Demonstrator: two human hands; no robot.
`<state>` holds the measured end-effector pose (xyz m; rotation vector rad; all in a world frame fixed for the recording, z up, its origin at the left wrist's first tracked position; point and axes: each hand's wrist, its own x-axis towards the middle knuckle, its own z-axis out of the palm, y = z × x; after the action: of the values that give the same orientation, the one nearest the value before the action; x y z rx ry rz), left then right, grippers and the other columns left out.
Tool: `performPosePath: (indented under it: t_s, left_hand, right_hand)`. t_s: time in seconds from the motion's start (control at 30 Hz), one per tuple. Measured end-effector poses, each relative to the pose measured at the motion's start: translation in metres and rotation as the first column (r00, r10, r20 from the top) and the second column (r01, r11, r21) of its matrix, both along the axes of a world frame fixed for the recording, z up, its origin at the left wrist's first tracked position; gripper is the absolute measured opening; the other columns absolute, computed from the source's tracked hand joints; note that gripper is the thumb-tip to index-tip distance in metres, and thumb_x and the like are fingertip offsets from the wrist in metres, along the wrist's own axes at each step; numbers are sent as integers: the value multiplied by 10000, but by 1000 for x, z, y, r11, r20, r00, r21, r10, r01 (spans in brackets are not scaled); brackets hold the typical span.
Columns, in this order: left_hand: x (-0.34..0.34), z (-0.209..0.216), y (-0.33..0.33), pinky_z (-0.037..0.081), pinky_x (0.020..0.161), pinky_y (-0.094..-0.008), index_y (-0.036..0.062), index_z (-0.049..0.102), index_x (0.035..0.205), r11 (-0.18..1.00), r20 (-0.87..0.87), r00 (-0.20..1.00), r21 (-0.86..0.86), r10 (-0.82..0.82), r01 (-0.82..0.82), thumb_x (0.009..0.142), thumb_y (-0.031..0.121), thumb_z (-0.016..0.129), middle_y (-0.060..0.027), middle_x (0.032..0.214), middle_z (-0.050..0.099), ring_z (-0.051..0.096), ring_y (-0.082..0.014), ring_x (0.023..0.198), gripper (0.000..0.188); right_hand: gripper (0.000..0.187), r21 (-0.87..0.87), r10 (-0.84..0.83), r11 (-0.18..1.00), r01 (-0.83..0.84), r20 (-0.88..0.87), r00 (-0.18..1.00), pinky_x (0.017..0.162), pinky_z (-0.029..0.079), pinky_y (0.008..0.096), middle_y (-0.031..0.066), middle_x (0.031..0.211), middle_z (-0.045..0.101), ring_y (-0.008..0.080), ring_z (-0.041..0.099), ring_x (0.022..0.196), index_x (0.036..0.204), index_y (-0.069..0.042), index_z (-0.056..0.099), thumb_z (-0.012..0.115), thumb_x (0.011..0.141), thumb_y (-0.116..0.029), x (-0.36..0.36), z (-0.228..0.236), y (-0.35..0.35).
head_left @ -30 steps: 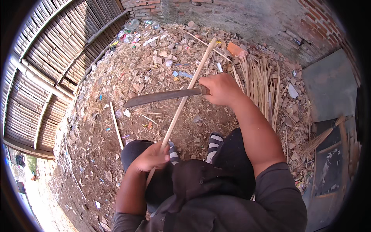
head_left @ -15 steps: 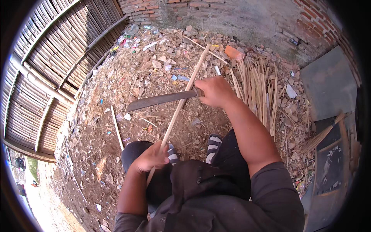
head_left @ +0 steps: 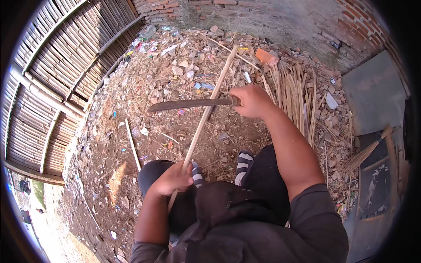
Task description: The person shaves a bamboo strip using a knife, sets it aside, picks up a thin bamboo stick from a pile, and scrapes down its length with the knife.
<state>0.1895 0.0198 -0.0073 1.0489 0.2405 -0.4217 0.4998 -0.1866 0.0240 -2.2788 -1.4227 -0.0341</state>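
Note:
My left hand is closed around the lower part of a long pale bamboo strip, which slants up and to the right away from me. Its bottom end passes under my left forearm. In my right hand is the wooden handle of a machete. The dark blade points left and lies across the strip above its middle, seemingly against it. My fingers wrap fully round the handle.
Many split bamboo strips lie in a pile at the right, near an orange brick. Another strip rests on the littered ground at left. Beyond stand a bamboo fence and a brick wall; grey panels lean at right.
The machete has moved slightly up and right along the strip, and its blade is now closer to level. My left hand keeps its hold on the strip in about the same place.

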Motion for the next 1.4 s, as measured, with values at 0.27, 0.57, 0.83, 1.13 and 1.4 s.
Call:
performPosePath:
  t_s: [0.27, 0.57, 0.83, 1.13, 1.4]
  left_hand:
    - [1, 3, -3, 246, 457, -228, 138, 432, 997, 992, -42, 996, 100, 80, -75, 848, 105, 763, 41, 691, 443, 366, -58, 514, 365]
    - [1, 2, -2, 243, 456, -231, 146, 430, 993, 996, -31, 999, 91, 28, -25, 850, 151, 781, 38, 693, 437, 360, -62, 508, 379]
    - [2, -6, 3, 254, 443, -229, 135, 453, 974, 995, -14, 997, 75, 74, -72, 946, 249, 688, 47, 658, 412, 352, -61, 488, 262]
    - [0, 0, -18, 374, 495, -250, 83, 505, 1075, 885, -16, 999, 466, 34, -22, 941, 174, 692, 18, 780, 521, 468, -80, 575, 248]
    - [-131, 15, -30, 439, 597, -335, 26, 555, 879, -65, 470, 866, 882, 173, -466, 764, 115, 795, -86, 775, 553, 546, -216, 654, 280]
  right_hand:
    - [265, 133, -311, 925, 355, -271, 911, 710, 523, 461, 179, 812, 679, 376, 669, 792, 959, -61, 680, 719, 767, -239, 11, -21, 19]
    - [268, 45, -66, 996, 77, -200, 978, 720, 523, 444, 169, 824, 685, 363, 672, 795, 960, -61, 678, 729, 779, -252, -3, -23, 21]
    - [158, 302, 64, 835, 460, -884, 463, 530, 427, 257, 131, 939, 724, 69, 507, 535, 879, -73, 578, 690, 885, -183, 17, -27, 10]
    - [138, 461, 390, 864, 201, -866, 313, 559, 439, 254, 152, 1176, 679, 63, 480, 567, 952, -53, 642, 702, 889, -160, -17, -12, 28]
    - [155, 425, 266, 834, 351, -868, 419, 542, 441, 261, 95, 1076, 703, 72, 505, 561, 1001, -28, 681, 681, 864, -102, 4, -19, 9]
